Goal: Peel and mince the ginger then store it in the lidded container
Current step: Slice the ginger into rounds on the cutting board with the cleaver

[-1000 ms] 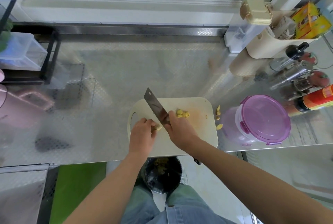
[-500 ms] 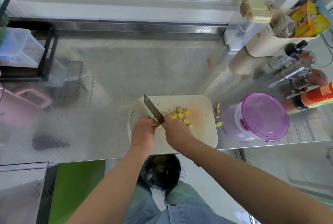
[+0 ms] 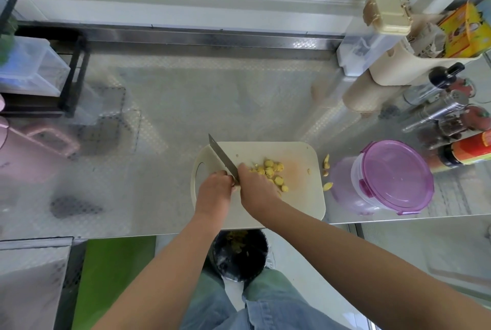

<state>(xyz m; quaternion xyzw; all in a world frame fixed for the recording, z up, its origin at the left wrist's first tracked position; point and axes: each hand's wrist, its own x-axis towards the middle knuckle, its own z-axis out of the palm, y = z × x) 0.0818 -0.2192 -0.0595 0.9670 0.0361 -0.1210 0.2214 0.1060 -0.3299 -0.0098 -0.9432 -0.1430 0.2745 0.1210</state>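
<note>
- Steel countertop: it carries all the working things, which sit along its front edge, right of the middle.
- Cutting board: pale, with rounded corners, it lies flat at the front edge.
- Lidded container: clear with a purple lid clipped on, it stands near the front edge, just beside the board's right side.
- Black bin: it is on the floor below the front edge, under the board, with scraps inside.
- Right hand: over the board's near half, fingers wrapped tight round the knife handle, which the hand hides.
- Left hand: on the board's left part, knuckles touching the blade. The fingers are curled down, but I cannot tell whether they pinch anything.
- Knife: the blade slants from between the hands towards the board's far-left corner.
- Ginger slices: yellow rounds heaped mid-board, just right of the blade.
- Ginger offcuts: a few lie on the countertop between board and container.
</note>
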